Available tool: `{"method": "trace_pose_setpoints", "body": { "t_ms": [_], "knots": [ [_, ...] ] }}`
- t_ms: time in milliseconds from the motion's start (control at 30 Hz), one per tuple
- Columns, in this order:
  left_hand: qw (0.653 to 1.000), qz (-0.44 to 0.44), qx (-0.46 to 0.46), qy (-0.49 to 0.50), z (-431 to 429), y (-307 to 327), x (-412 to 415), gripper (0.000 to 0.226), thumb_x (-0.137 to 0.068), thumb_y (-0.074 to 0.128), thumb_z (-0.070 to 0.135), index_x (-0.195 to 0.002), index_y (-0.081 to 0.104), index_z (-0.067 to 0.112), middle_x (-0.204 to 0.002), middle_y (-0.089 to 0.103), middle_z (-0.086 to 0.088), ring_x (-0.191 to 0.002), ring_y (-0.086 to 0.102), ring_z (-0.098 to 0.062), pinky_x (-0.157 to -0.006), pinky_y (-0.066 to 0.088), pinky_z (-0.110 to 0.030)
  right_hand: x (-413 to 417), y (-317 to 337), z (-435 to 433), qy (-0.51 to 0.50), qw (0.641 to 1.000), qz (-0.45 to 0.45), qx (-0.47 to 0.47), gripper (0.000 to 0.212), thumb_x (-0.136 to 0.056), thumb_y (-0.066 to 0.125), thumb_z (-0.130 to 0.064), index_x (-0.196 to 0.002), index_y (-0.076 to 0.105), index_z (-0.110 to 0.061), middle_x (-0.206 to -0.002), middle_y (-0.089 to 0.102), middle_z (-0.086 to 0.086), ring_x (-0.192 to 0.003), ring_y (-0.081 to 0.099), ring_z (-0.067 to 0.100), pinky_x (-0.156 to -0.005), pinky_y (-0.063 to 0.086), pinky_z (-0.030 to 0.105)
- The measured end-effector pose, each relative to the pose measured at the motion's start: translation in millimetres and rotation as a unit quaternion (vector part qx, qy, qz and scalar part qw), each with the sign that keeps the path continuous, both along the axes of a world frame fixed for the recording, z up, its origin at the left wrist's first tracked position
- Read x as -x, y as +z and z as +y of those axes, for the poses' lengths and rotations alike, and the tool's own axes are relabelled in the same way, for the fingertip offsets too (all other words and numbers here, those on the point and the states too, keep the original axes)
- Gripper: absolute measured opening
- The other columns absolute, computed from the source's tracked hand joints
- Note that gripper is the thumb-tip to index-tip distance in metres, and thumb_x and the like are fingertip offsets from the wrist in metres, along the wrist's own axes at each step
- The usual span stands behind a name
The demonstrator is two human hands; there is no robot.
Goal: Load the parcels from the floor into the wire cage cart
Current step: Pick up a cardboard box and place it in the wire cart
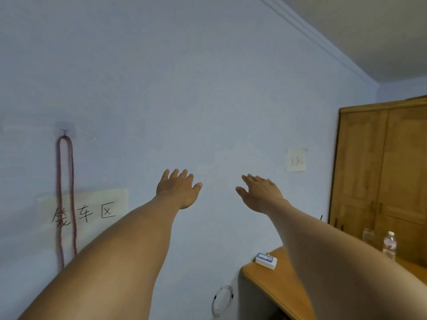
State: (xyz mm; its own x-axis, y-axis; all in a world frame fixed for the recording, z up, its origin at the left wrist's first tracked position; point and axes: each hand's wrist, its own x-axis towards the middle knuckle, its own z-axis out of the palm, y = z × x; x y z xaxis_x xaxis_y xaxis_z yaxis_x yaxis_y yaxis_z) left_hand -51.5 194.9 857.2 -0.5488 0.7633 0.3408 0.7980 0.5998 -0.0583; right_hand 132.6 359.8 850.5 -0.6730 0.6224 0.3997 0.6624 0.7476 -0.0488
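Two empty hands, left hand (178, 189) and right hand (260, 192), reach forward, fingers apart; no parcels visible, so their handling cannot be judged.

Illumination is soft, even and fairly dim, with a cool blue cast on the wall (208, 77). The sign (82, 210) is legible but soft. Right of the sign, the left hand (179, 189) and right hand (258, 195) show smeared finger edges. Farther right, the paper note (296, 160) is too blurred to read. Below the sign, the forearms bulge from wide-angle distortion.
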Motion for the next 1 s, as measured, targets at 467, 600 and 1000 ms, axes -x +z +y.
{"method": "trace_pose_setpoints", "body": {
  "t_ms": [467, 600, 1000],
  "knots": [
    [0.997, -0.063, 0.025, 0.027, 141, -92, 98, 0.067, -0.107, 0.009, 0.056, -0.164, 0.013, 0.022, -0.173, 0.003, 0.002, -0.159, 0.001, -0.022, -0.128, -0.002, -0.046, 112, -63, 139, 0.052, 0.998, -0.018, 0.032, 0.064, -0.108, 0.024, -0.053, -0.164, 0.018, -0.022, -0.171, 0.017, -0.002, -0.158, 0.014, 0.018, -0.129, 0.007, 0.041],
    [0.991, -0.109, 0.043, 0.071, 154, -148, 132, 0.067, -0.107, 0.009, 0.056, -0.165, 0.013, 0.021, -0.173, 0.004, 0.001, -0.159, 0.002, -0.022, -0.128, -0.002, -0.046, 152, -117, 171, 0.079, 0.991, -0.072, 0.082, 0.065, -0.108, 0.026, -0.053, -0.164, 0.019, -0.022, -0.17, 0.022, 0.0, -0.156, 0.021, 0.022, -0.127, 0.014, 0.041],
    [0.897, -0.339, 0.025, 0.281, 174, -427, 162, 0.067, -0.108, 0.017, 0.053, -0.155, 0.038, 0.011, -0.161, 0.038, -0.011, -0.146, 0.037, -0.033, -0.118, 0.026, -0.043, 252, -416, 238, 0.151, 0.92, -0.2, 0.3, 0.066, -0.107, 0.031, -0.055, -0.16, 0.029, -0.015, -0.162, 0.039, 0.008, -0.146, 0.039, 0.031, -0.115, 0.035, 0.046]
  ]
}}
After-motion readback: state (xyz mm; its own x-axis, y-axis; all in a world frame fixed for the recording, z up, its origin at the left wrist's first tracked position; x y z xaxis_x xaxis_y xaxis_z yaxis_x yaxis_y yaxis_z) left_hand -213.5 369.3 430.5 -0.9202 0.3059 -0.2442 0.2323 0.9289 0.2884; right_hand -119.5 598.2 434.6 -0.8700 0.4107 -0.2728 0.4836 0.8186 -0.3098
